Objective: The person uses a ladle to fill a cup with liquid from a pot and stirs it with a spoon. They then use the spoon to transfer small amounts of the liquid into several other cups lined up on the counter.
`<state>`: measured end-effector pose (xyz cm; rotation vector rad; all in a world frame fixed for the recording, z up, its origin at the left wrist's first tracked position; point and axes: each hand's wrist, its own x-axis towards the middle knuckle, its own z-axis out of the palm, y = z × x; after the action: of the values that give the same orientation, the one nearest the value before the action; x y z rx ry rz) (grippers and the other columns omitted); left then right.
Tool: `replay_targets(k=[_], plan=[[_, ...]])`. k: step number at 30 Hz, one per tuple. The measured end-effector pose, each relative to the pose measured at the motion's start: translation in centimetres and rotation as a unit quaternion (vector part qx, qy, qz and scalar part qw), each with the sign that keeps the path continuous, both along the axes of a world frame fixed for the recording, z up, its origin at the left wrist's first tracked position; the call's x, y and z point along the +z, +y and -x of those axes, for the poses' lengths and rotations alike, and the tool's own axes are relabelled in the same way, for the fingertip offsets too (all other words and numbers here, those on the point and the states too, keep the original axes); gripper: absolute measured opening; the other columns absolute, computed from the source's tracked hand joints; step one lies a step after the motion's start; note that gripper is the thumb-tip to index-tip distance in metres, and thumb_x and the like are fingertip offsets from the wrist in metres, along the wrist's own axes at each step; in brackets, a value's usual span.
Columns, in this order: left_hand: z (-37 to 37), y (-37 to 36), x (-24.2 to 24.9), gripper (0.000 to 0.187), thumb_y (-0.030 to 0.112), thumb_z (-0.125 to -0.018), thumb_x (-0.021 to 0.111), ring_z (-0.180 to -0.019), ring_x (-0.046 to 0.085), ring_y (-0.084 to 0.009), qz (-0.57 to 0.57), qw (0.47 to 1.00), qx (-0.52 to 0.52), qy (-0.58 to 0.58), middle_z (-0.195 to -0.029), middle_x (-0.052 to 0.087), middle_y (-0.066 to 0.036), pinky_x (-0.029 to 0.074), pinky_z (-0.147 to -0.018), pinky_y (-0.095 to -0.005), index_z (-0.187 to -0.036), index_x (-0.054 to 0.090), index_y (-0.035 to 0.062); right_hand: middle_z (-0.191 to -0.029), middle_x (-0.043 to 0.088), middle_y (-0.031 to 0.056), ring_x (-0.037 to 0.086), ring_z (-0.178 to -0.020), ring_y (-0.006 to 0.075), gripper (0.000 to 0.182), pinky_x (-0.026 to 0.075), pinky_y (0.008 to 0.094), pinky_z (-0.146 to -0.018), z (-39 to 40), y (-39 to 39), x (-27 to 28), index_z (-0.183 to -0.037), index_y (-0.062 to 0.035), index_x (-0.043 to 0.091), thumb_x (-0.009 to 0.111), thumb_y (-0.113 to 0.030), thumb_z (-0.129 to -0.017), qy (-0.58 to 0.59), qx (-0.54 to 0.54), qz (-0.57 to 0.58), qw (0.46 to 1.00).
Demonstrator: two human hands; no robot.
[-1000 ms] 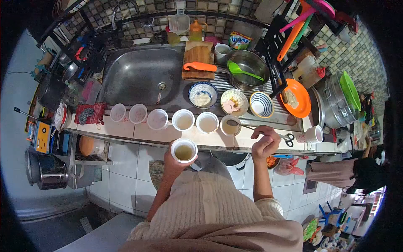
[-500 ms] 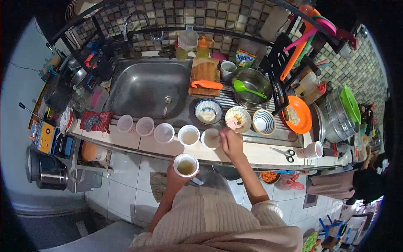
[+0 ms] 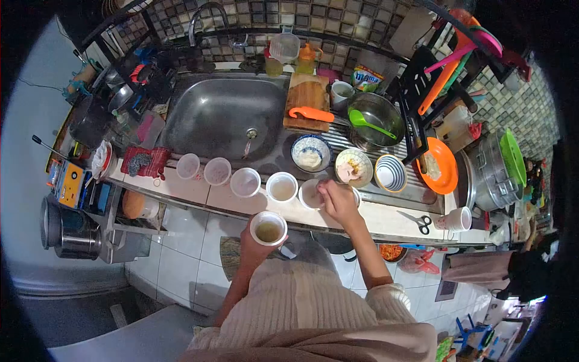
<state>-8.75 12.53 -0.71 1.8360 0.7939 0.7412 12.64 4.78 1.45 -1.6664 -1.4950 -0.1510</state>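
My left hand [image 3: 254, 248] is wrapped round a white plastic cup [image 3: 268, 228] with yellowish liquid in it, held in front of the counter edge. My right hand [image 3: 338, 202] is closed in a pinch at the rim of a cup [image 3: 309, 194] standing in the row; whatever its fingers hold is hidden. Left of that cup stands another cup [image 3: 281, 187] with cloudy contents, then several more, such as a clear cup [image 3: 245, 182]. Part of a white rim [image 3: 357, 196] shows behind my right hand. Just beyond are a bowl with a white paste [image 3: 311, 152] and a bowl with pinkish and yellow contents [image 3: 354, 168].
A striped bowl [image 3: 391, 173], an orange plate [image 3: 443, 166] and a steel pot [image 3: 386, 130] with a green spoon stand on the right. Black scissors [image 3: 424, 225] and stacked cups [image 3: 455, 219] lie along the counter edge. The sink [image 3: 220, 120] is behind the row.
The view has shifted, so the counter things appear a little further right. My right hand stays pinched at the same cup, and a rim now shows behind it. My left hand still holds its cup.
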Motion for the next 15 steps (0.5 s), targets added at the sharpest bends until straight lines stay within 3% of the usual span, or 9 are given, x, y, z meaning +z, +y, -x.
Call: replay_targets(k=[3,5,6,10,15], plan=[[0.2,0.0,0.2,0.058,0.014,-0.055,0.081,-0.083,0.059,-0.0176,-0.085,0.996,-0.001,0.043,-0.092,0.06,-0.01,0.047,-0.074,-0.0311,-0.103,0.05,0.003,-0.07,0.058,0.0106,0.057,-0.059,0.0258,0.004,0.045,0.0352,-0.054,-0.4,-0.5,0.6,-0.079,-0.0042,0.055,0.055,-0.007,-0.077,-0.026,-0.018,0.024,0.999],[0.2,0.0,0.5,0.058,0.014,-0.055,0.081,-0.083,0.059,-0.0178,-0.071,0.997,-0.001,0.031,-0.092,0.06,-0.01,0.048,-0.074,-0.0313,-0.103,0.05,0.003,-0.074,0.061,0.01,0.059,-0.06,0.0249,0.003,0.046,0.0342,-0.055,-0.5,-0.8,1.0,-0.078,-0.004,0.056,0.054,-0.004,-0.076,-0.029,-0.015,-0.103,0.994],[0.2,0.0,0.6,0.058,0.014,-0.055,0.081,-0.083,0.059,-0.018,-0.056,0.998,-0.003,0.02,-0.092,0.06,-0.01,0.048,-0.074,-0.0315,-0.103,0.05,0.003,-0.07,0.06,0.0121,0.055,-0.045,0.0195,0.01,0.045,0.028,-0.046,-0.6,-1.1,1.1,-0.08,-0.002,0.053,0.046,-0.007,-0.084,-0.04,0.002,-0.143,0.989],[0.5,0.2,-0.1,0.059,0.014,-0.055,0.081,-0.083,0.059,-0.018,-0.08,0.997,-0.005,0.021,-0.092,0.06,-0.01,0.048,-0.074,-0.0314,-0.104,0.049,0.003,-0.068,0.059,0.0132,0.053,-0.045,0.0151,0.019,0.042,0.0239,-0.042,-0.1,-2.1,1.6,-0.085,0.0004,0.046,0.037,-0.015,-0.091,0.005,-0.022,-0.186,0.982],[0.7,0.1,0.3,0.06,0.014,-0.055,0.081,-0.085,0.058,-0.0181,-0.028,0.999,0.019,0.012,-0.093,0.059,-0.01,0.047,-0.076,-0.032,-0.105,0.049,0.0026,-0.068,0.056,0.0148,0.052,-0.046,0.0142,0.027,0.042,0.023,-0.042,0.4,-2.2,1.7,-0.088,0.0018,0.042,0.031,-0.022,-0.093,0.063,-0.047,-0.215,0.973]])
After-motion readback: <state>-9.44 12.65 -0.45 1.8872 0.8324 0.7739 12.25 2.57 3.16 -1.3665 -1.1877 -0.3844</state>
